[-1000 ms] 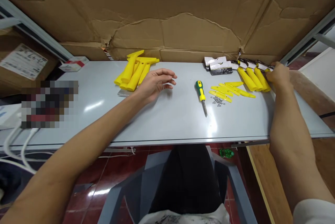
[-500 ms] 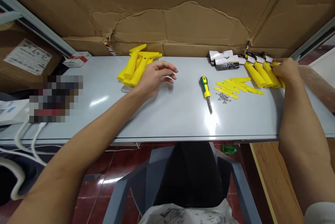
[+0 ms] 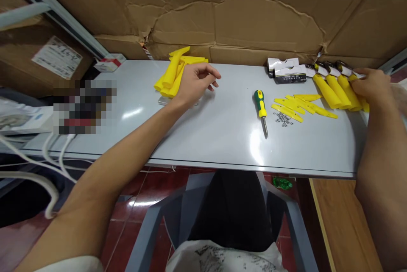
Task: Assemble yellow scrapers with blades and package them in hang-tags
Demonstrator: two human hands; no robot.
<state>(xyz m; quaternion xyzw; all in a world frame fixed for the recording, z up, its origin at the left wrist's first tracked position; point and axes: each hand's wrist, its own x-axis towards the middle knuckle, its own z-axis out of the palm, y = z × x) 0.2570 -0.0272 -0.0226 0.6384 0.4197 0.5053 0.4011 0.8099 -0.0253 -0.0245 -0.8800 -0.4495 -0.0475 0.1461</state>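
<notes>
My left hand (image 3: 197, 81) hovers over the table beside a pile of yellow plastic handles (image 3: 171, 73), its fingers bent and apart with nothing between them. At the far right, my right hand (image 3: 372, 87) has its fingers round the end one of several yellow-handled pieces with black and white sleeves (image 3: 329, 90). A green and yellow screwdriver (image 3: 260, 104) lies between the hands. Right of it are flat yellow strips (image 3: 294, 104) and a small heap of metal screws or nuts (image 3: 282, 119). Two black and white card sleeves (image 3: 289, 73) lie behind the strips.
Cardboard (image 3: 235, 22) stands along the back of the grey table (image 3: 222, 140). At the left are a small red and white box (image 3: 110, 63), a blurred-out item (image 3: 85, 109), white cables and a carton (image 3: 41, 68). A metal frame rises at each side.
The view has shifted, so the table items appear further right. My left hand's fingers have curled a little more. My right hand remains at the row of yellow-handled pieces.
</notes>
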